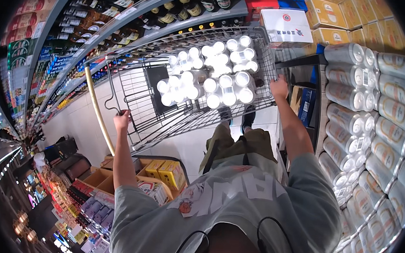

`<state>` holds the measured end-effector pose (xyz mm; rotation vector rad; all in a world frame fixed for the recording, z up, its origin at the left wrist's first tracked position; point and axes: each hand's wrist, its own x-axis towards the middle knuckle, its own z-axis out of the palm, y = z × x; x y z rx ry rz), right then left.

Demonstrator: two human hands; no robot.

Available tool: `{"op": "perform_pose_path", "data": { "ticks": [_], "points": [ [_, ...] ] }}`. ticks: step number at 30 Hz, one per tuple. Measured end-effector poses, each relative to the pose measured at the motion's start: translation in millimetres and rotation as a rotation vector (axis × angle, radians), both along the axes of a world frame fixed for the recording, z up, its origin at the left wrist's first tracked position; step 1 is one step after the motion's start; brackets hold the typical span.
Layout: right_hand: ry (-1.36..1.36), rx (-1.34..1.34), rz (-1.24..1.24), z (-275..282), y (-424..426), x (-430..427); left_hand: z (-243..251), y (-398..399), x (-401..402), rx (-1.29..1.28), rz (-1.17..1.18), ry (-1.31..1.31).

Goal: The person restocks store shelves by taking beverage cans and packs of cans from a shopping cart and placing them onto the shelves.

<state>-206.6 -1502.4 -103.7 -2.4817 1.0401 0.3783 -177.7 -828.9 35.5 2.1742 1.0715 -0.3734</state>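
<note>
A wire shopping cart (133,103) stands sideways before me, its pale yellow handlebar (96,105) towards the left. My left hand (121,120) is closed around the metal frame near the handlebar end. At the opposite end, my right hand (279,87) grips the cart's end rim. Several shrink-wrapped packs of cans (228,90) sit in the basket, mostly towards its right half, their tops glaring white. A dark panel (152,88) shows through the wires left of the packs. My shoes (248,120) are just below the cart's near side.
Shelves of bottles (183,9) run along the cart's far side. Stacked can packs (351,92) rise close on my right, with yellow cartons (329,15) and a white carton (285,27) beyond. A wooden display bin (102,181) holding yellow boxes (170,174) stands at lower left.
</note>
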Motion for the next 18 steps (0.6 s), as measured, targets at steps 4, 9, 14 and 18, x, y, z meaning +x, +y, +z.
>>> {"op": "perform_pose_path", "data": {
  "ticks": [4,9,14,18],
  "points": [
    [-0.470,-0.121,0.174,31.7,30.4,1.1,4.9,3.5,-26.9,0.534,-0.247,-0.166],
    [-0.350,0.549,-0.007,53.6,79.1,-35.8,37.4,-100.1,-28.8,0.844,-0.310,-0.660],
    [-0.399,0.571,-0.053,82.1,113.7,-18.8,-47.7,-232.2,-67.6,-0.565,-0.135,-0.122],
    [-0.085,0.614,-0.012,64.5,95.7,-12.4,-76.7,-308.8,-54.1,-0.923,0.066,0.185]
  ]
}}
